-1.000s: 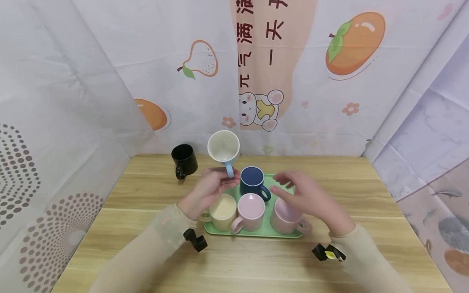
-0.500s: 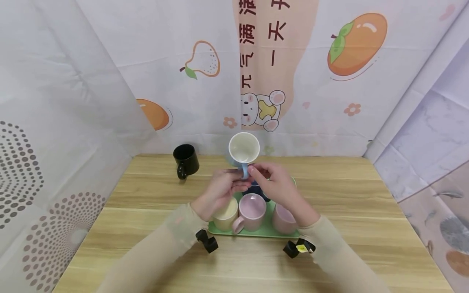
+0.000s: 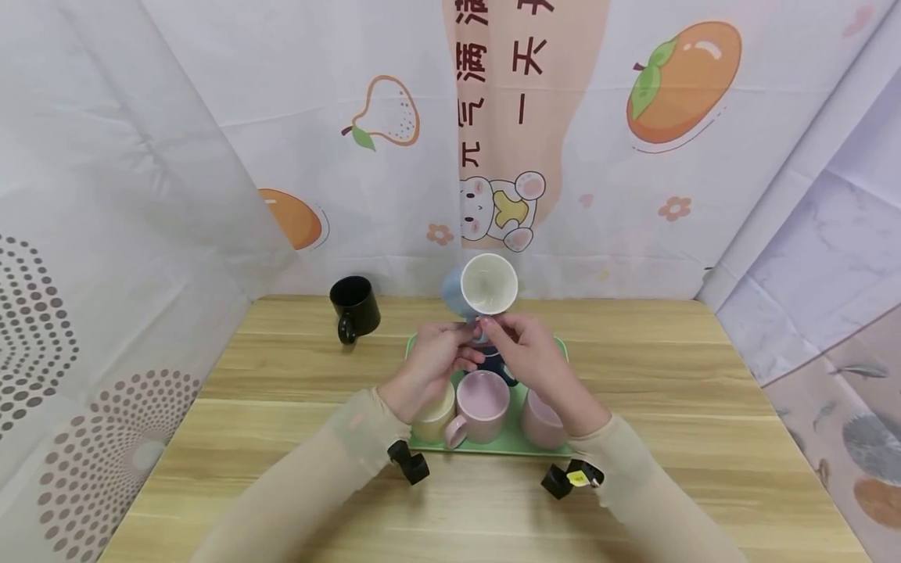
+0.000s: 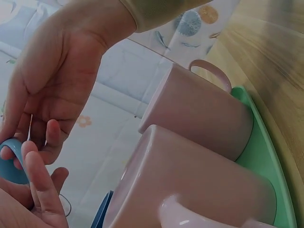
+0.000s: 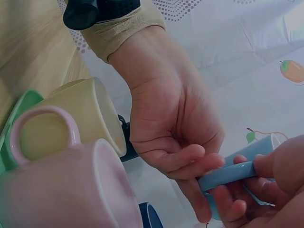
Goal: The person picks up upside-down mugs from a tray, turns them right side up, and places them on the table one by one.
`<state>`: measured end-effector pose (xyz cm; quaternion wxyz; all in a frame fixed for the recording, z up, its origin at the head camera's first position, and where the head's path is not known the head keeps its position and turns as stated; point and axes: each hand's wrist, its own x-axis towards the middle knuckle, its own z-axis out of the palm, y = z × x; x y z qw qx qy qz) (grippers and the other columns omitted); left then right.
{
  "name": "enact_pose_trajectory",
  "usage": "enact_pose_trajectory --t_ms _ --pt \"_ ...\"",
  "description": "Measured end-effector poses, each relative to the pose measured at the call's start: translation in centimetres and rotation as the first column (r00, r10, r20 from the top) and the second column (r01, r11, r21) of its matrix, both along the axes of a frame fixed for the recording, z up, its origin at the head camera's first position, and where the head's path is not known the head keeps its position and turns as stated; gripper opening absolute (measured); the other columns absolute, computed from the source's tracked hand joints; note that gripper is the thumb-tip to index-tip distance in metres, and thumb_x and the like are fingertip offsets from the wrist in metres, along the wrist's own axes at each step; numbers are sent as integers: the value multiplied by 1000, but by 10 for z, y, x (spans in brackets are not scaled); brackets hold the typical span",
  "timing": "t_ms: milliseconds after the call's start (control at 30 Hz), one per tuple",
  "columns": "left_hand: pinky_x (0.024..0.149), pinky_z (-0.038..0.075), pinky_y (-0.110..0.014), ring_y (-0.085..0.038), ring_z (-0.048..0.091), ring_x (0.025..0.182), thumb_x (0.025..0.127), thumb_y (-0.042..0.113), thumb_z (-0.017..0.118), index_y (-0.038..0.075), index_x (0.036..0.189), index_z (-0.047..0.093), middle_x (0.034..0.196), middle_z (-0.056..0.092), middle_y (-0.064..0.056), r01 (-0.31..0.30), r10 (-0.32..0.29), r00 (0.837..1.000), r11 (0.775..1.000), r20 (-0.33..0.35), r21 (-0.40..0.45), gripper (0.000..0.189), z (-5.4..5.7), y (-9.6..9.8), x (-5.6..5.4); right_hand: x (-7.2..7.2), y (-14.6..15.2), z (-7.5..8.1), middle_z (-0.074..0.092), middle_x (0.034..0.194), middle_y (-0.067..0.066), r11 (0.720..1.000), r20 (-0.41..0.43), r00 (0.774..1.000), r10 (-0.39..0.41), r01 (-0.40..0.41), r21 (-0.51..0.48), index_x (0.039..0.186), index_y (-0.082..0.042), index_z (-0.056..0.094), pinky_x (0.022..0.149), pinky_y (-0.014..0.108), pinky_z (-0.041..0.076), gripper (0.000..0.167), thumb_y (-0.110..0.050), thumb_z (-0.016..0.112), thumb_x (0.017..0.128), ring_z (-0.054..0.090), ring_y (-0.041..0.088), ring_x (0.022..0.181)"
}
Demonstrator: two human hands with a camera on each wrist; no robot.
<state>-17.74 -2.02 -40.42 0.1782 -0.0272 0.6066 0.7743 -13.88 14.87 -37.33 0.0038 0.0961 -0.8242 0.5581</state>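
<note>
Both hands hold a light blue mug (image 3: pixel 489 285) with a white inside, raised above the back of a green tray (image 3: pixel 493 447) and tilted with its mouth towards me. My right hand (image 3: pixel 529 352) pinches the handle with thumb and fingers, plainest in the right wrist view. From the other side, my left hand (image 3: pixel 431 356) grips at the same handle, its fingers meeting the right ones. Beneath the hands, a navy mug (image 3: pixel 496 366) is partly hidden on the tray. Along the tray's front stand a cream mug (image 3: pixel 435 418), a pink mug (image 3: pixel 483 403) and another pink mug (image 3: pixel 542 422).
A black mug (image 3: pixel 355 305) stands on the wooden table (image 3: pixel 296 375), left of the tray. Behind the table's back edge hangs a printed curtain (image 3: pixel 394 195), close beyond the raised mug. More cloth hangs at both sides.
My right hand has come in from the right and taken hold of the light blue mug's handle. The mug and my left hand have shifted to the right, and the mug has turned.
</note>
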Motion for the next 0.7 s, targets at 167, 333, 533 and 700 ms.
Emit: enact_pose_trajectory --t_ms 167,333,533,700 --pt "46 42 -16 -8 62 54 101 10 71 0 99 79 69 69 -3 -10 9 1000 998 -21 -58 13 1 2 -1 1 3 1 77 114 20 1000 19 1000 21 -21 -13 125 6 74 91 46 64 28 -15 60 114 73 36 101" --pt "42 30 -16 -5 51 49 103 12 72 0 98 80 58 58 2 -28 20 998 992 -67 -125 15 3 2 0 4 3 2 75 124 21 998 26 999 39 -38 -47 123 6 73 103 57 60 26 -13 59 114 75 41 112" --pt "41 28 -16 -4 47 45 102 6 67 -7 113 79 55 54 2 -29 13 994 989 -108 -143 20 3 1 2 6 2 -1 77 121 17 999 0 1000 24 -24 -31 123 2 75 103 53 61 24 -15 60 114 75 34 112" --pt "43 33 -17 -6 48 46 104 7 68 -7 120 79 58 56 1 -19 -6 992 980 -127 -199 24 3 -1 5 10 0 -5 76 120 19 996 -23 1000 17 -18 -82 123 6 75 104 55 60 23 -11 62 113 75 36 114"
